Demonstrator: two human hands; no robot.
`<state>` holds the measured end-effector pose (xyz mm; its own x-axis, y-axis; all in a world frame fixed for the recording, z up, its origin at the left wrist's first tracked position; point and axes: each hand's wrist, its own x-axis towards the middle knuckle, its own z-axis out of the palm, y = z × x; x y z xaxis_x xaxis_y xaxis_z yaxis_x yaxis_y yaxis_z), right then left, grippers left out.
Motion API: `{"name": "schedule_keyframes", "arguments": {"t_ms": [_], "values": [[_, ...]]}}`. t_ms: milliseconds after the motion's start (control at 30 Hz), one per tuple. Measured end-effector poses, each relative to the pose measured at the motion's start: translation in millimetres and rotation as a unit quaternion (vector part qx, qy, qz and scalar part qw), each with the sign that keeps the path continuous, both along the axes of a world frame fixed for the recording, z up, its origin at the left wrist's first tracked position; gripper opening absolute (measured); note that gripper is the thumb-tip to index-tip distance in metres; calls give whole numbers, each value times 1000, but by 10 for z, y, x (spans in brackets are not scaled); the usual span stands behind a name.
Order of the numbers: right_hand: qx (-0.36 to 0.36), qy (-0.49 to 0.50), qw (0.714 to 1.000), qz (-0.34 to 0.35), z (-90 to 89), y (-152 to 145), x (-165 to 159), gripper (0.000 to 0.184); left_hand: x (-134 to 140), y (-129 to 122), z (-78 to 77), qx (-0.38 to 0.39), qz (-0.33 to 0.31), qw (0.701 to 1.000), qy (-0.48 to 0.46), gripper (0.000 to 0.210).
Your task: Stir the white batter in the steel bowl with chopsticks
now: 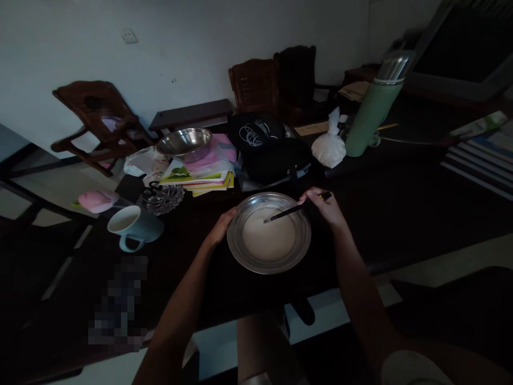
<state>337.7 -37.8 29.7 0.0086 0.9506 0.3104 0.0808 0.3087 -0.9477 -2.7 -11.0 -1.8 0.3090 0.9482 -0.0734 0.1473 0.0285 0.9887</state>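
Note:
In front of me on the dark table stands a wide steel bowl (236, 250) holding a pale, milky mixture (270, 240). My left hand (222, 226) grips the bowl's left side, its fingers partly hidden along the outer wall. Above the right rim, my right hand (319, 203) is closed around dark chopsticks (285, 213). They slant down to the left, and their tips are in the pale mixture. Whether the tips touch the bowl's bottom cannot be seen.
A blue mug (146, 227) and a glass dish (162, 199) stand left. Behind are a second steel bowl (186, 152), booklets (200, 179) and a black bag (272, 158). A tied bag of white powder (329, 148) stands beside a green thermos (371, 117). A person (112, 122) sits far left.

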Motion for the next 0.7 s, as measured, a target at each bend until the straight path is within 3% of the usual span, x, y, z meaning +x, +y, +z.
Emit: {"name": "schedule_keyframes", "arguments": {"t_ms": [100, 233, 433, 600, 700], "values": [[-10, 11, 1000, -17, -1, -5, 13, 46, -8, 8, -16, -2, 0, 1000, -2, 76], [-8, -22, 999, 37, 17, -15, -10, 47, -7, 10, -12, -11, -3, 1000, -2, 76], [-2, -2, 1000, -31, 8, -9, 13, 47, 2, 9, -7, -7, 4, 1000, 4, 81], [-10, -9, 999, 38, 13, -10, -5, 45, -4, 14, -5, -1, -2, 1000, 15, 80], [4, -3, 1000, 2, 8, -3, 4, 44, -5, 14, -1, 12, -3, 1000, 20, 80]]}}
